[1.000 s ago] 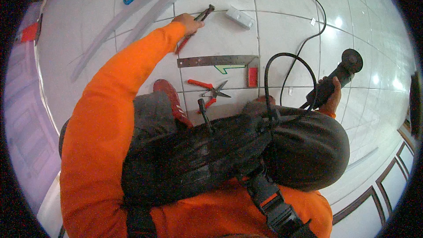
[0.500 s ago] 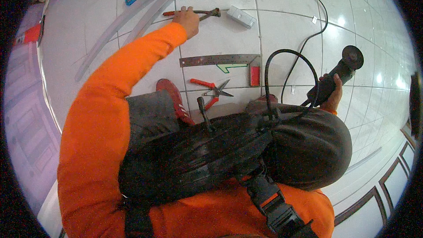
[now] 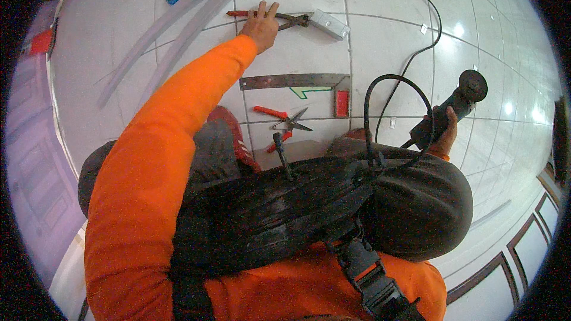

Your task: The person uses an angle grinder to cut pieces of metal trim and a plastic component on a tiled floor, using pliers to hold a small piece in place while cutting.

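Since a second ago our left hand [image 3: 262, 24] has slid one pair of pincers [image 3: 279, 19] left, grip clenched on them, while our right hand [image 3: 443, 137] clasps one angle grinder [image 3: 452, 107], one steel square [image 3: 294, 81] and one pair of snips [image 3: 284, 122] lying between on the floor [image 3: 386, 41].

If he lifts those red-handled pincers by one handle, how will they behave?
The pincers look like steel with a dark head at one end, so probably heavy for their size and head-heavy. The left hand rests on the handles; gripped by one alone, the other would likely swing open at the pivot. Lying flat on glossy tile, they may slide rather than roll if pushed.
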`<state>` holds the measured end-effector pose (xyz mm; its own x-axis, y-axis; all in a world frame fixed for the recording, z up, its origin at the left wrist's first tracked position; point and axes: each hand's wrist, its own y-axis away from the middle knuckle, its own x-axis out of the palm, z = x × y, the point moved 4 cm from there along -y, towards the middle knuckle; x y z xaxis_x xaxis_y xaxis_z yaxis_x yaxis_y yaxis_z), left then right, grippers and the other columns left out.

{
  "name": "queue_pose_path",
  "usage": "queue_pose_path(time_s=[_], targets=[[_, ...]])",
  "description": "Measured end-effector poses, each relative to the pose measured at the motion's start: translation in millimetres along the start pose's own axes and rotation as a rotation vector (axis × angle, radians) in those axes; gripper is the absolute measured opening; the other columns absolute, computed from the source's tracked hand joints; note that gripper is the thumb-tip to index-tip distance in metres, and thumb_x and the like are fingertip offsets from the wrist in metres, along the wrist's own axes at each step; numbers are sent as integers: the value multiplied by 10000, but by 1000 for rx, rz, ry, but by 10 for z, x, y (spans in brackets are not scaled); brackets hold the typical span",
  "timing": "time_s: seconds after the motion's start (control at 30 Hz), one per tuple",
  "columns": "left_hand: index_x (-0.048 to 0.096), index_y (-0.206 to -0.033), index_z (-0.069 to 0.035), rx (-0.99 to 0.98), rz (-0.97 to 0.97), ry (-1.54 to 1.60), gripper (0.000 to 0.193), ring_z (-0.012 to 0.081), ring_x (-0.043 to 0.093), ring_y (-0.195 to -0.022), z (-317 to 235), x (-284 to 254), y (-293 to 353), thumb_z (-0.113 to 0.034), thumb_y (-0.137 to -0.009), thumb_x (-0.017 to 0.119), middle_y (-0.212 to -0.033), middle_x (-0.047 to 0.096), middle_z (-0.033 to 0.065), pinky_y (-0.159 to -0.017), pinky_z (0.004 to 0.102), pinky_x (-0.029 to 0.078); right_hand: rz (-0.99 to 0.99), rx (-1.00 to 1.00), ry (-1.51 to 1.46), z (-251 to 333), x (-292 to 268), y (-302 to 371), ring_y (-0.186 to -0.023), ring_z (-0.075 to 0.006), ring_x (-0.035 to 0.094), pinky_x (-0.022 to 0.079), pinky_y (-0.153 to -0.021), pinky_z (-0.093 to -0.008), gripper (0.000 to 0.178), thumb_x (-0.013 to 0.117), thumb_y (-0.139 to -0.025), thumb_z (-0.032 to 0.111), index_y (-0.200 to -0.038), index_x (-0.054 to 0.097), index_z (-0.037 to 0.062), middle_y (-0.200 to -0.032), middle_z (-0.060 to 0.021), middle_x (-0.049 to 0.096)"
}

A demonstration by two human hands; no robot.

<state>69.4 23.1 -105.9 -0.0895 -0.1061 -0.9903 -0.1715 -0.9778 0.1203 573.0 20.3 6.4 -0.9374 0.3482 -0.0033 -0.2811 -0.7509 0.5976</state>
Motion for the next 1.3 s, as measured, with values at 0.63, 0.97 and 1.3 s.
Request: queue_pose_path(time_s=[0.63,0.97,1.3], targets=[[724,-1003,-21,-148,278,119,371,338,579,-1087,95,-280,107,-344,-936,554,-1112,629,157,-920,451,481,20,-51,96,-53,88,-4,-607,-221,625,513,-584,-336,410,661,-835,415,-869,630,8,-722,-119,650],[732,-783,-6,-383,672,770,468,313,705,-762,-338,42,167,-439,-856,572,-798,710,181,-699,432,557,63,12,20,-156,121,-124,-619,-208,612,510,-591,-333,427,678,-818,441,-872,627,20,-710,-99,639],[556,-1230,95,-614,861,1866,499,329,569,-1182,-1550,-57,127,-262,-884,604,-1291,580,238,-873,509,538,48,23,72,-74,46,-29,-632,-219,629,516,-607,-340,445,678,-817,460,-867,636,20,-730,-111,658]])
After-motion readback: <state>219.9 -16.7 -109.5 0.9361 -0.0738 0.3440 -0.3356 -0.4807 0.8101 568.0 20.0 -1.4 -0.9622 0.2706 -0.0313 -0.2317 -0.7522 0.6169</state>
